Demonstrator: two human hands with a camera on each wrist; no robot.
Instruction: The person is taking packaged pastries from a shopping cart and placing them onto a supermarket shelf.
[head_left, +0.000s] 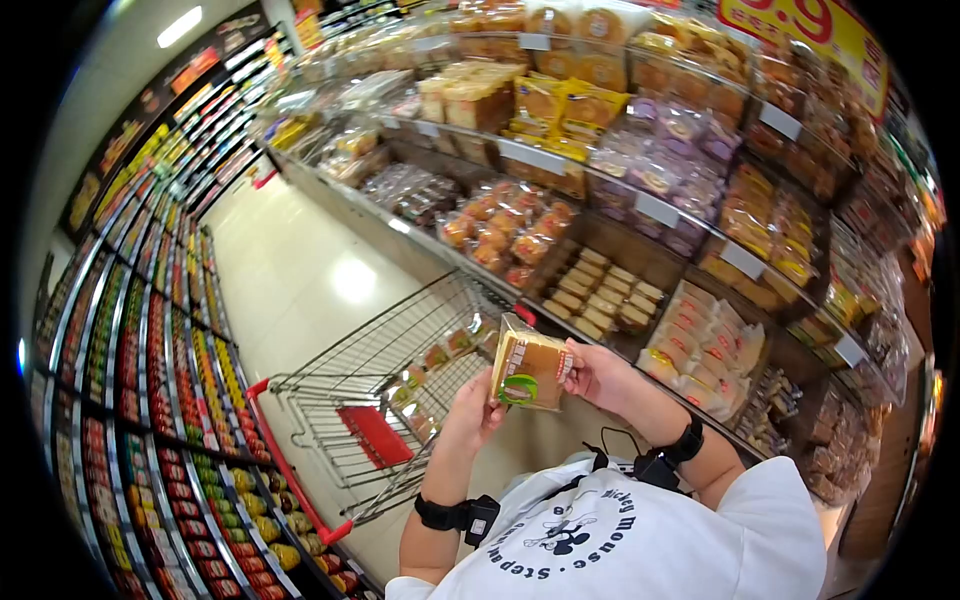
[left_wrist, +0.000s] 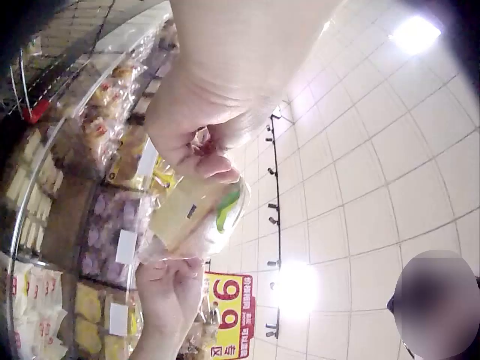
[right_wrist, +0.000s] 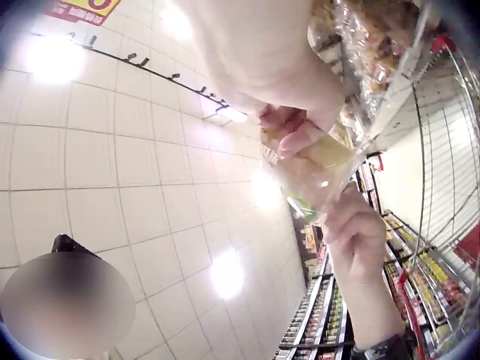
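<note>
Between both hands is a clear plastic pack of bread [head_left: 530, 360], brown on its broad face with a green label. My left hand [head_left: 472, 410] grips its left lower edge, thumb and fingers pinching the wrap. On the other side my right hand [head_left: 597, 378] pinches the right edge near some printed text. In the left wrist view the bread pack [left_wrist: 187, 214] shows a pale side and the green mark. The right wrist view has the wrapped pack [right_wrist: 311, 172] tilted beneath the right fingers.
A wire shopping cart [head_left: 330, 375] with a red handle stands in front to the left, several packaged items [head_left: 440, 355] inside. Tiered bakery shelves [head_left: 655, 210] rise ahead and to the right. Shelves of jars [head_left: 150, 400] line the left side of the aisle.
</note>
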